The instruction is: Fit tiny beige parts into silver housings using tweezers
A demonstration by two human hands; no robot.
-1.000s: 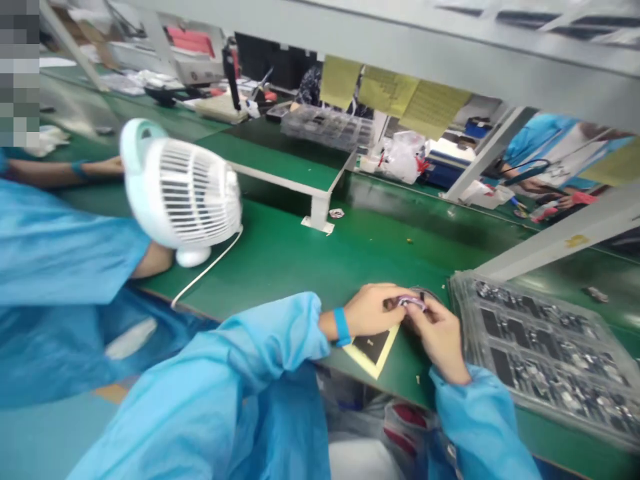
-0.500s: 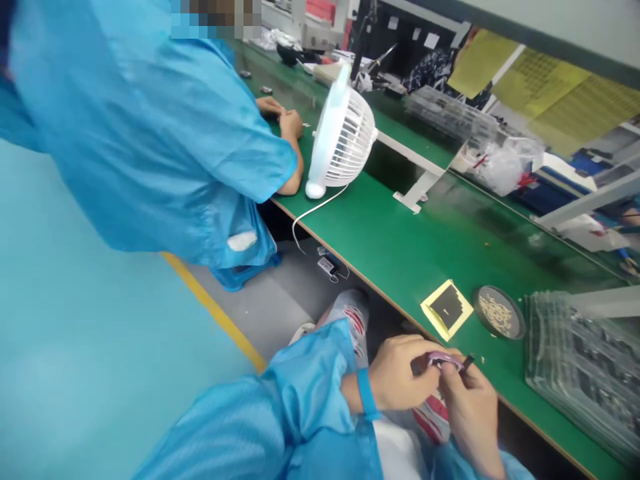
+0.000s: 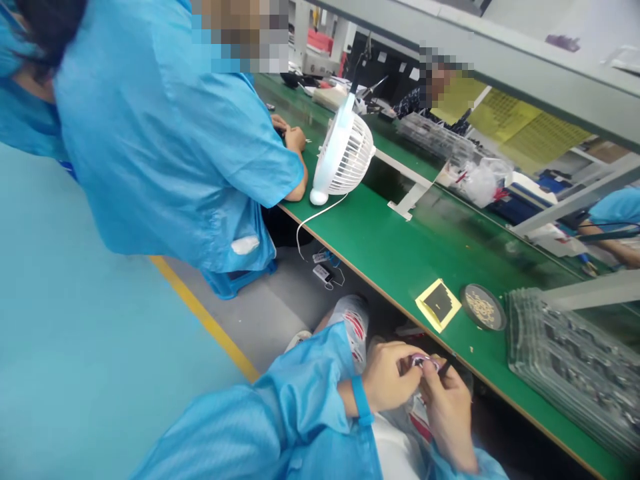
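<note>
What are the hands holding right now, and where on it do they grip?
Both the left hand and the right hand pinch one small pinkish part between their fingertips, over the lap, off the green bench. Which part of it they grip is too small to tell.

Head view looks down, seemingly leftward, along green bench (image 3: 400,247).

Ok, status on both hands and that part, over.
Left hand and right hand both pinching the small pinkish part, off the green bench edge, over the lap. Nothing between them.
</note>
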